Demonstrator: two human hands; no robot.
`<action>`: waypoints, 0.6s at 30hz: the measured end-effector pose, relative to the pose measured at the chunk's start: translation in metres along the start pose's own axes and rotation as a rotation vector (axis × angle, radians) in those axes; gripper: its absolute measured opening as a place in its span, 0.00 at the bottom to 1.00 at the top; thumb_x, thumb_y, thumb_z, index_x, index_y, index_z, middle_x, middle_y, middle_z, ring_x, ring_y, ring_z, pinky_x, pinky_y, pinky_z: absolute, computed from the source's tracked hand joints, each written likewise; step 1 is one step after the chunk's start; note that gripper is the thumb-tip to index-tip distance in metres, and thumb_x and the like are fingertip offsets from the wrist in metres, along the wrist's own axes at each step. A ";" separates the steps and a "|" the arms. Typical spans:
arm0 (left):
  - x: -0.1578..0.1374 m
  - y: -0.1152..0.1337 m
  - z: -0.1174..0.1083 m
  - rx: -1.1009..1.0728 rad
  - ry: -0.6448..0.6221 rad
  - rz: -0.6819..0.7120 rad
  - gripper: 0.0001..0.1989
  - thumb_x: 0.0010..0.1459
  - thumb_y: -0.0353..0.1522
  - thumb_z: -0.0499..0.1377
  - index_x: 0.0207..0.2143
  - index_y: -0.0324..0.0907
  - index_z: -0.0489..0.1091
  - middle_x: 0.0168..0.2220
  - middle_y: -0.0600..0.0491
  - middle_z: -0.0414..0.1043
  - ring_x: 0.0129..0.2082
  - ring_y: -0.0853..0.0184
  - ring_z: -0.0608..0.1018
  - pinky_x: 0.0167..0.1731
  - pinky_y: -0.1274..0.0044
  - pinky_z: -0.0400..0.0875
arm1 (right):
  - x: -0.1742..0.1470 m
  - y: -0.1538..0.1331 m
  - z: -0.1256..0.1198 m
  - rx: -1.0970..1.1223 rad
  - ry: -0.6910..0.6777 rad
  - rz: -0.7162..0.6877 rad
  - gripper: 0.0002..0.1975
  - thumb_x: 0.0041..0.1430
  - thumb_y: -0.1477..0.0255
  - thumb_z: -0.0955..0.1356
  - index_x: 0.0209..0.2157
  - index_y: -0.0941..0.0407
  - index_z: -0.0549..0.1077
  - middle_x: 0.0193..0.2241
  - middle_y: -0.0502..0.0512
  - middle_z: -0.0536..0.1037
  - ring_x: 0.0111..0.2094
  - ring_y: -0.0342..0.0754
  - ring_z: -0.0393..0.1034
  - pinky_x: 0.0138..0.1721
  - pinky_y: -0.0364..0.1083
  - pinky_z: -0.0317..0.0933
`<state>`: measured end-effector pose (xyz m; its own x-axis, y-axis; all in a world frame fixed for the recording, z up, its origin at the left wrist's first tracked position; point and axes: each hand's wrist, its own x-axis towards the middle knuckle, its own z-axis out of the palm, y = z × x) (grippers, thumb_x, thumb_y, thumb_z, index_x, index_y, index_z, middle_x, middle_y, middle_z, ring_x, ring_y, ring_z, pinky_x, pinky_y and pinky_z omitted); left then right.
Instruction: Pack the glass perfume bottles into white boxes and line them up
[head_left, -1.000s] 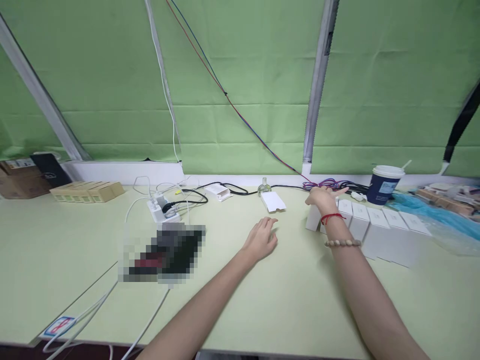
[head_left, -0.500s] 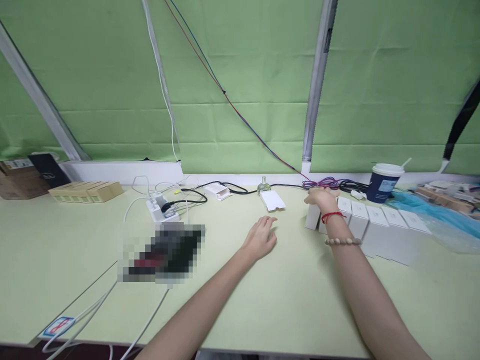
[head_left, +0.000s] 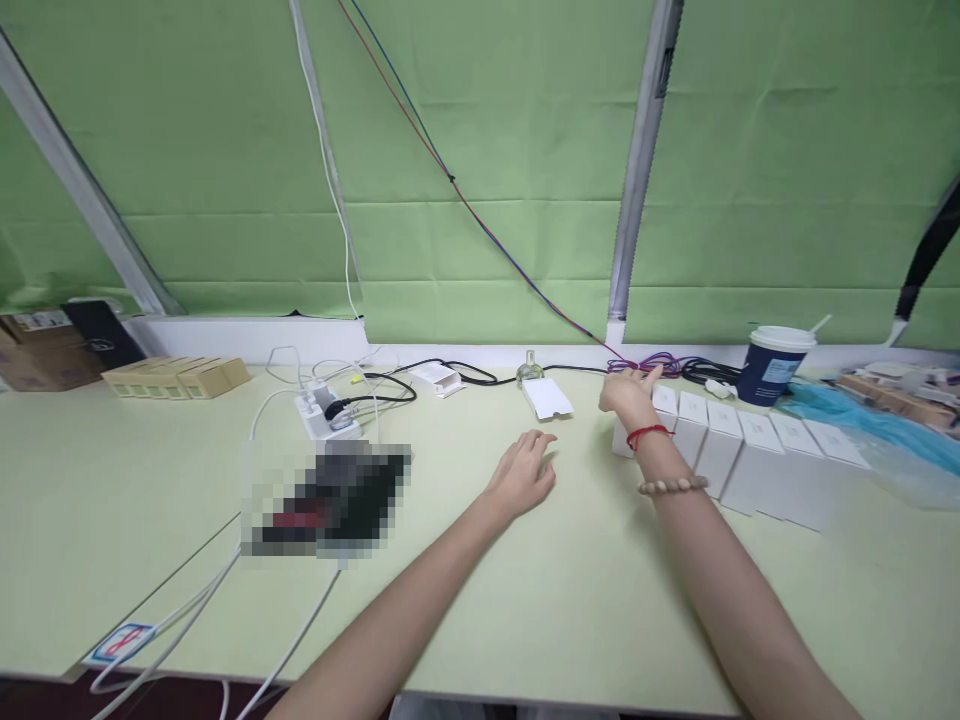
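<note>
My left hand (head_left: 525, 472) lies on the pale green tabletop with its fingers stretched forward, holding nothing. Just beyond its fingertips is a small flat white box (head_left: 547, 398), apart from the hand. My right hand (head_left: 628, 398), with a red string and a beaded bracelet at the wrist, is at the left end of a row of several upright white boxes (head_left: 759, 468). Its fingers are apart and no held thing shows. The hand and wrist partly cover the leftmost boxes, so contact with them cannot be made out.
A lidded paper cup (head_left: 772, 368) with a straw stands behind the row. A glass bottle (head_left: 529, 370), an open white carton (head_left: 436, 379) and cables line the back. At left are a power strip (head_left: 328, 412), a pixelated patch and tan boxes (head_left: 176, 377).
My right hand has moved a little to the left along the row, uncovering more of the box tops. My left hand stays in place. The view has shifted slightly.
</note>
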<state>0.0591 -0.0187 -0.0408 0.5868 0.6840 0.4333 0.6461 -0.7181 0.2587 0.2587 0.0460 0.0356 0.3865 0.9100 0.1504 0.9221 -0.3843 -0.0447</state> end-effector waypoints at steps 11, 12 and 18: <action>0.000 -0.002 0.003 0.037 -0.012 0.011 0.17 0.53 0.28 0.48 0.47 0.42 0.59 0.45 0.48 0.63 0.45 0.62 0.68 0.46 0.68 0.65 | -0.021 -0.035 0.010 0.098 -0.128 -0.159 0.22 0.50 0.69 0.67 0.48 0.60 0.68 0.50 0.67 0.65 0.54 0.57 0.55 0.56 0.59 0.35; 0.000 -0.002 0.003 0.038 -0.014 0.013 0.17 0.53 0.28 0.48 0.47 0.42 0.59 0.45 0.48 0.63 0.45 0.62 0.68 0.46 0.68 0.65 | -0.019 -0.031 0.014 0.144 -0.130 -0.172 0.24 0.50 0.68 0.67 0.49 0.60 0.67 0.50 0.67 0.64 0.54 0.56 0.55 0.55 0.56 0.41; 0.000 0.000 0.001 0.024 -0.016 0.010 0.17 0.53 0.28 0.47 0.47 0.42 0.60 0.45 0.48 0.64 0.44 0.63 0.68 0.45 0.68 0.65 | -0.011 -0.022 0.036 0.119 -0.166 -0.066 0.27 0.51 0.66 0.65 0.52 0.65 0.63 0.53 0.73 0.60 0.58 0.61 0.48 0.56 0.58 0.40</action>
<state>0.0592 -0.0187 -0.0416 0.6008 0.6787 0.4224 0.6516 -0.7218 0.2331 0.2346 0.0499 -0.0003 0.3139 0.9494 -0.0079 0.9371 -0.3112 -0.1580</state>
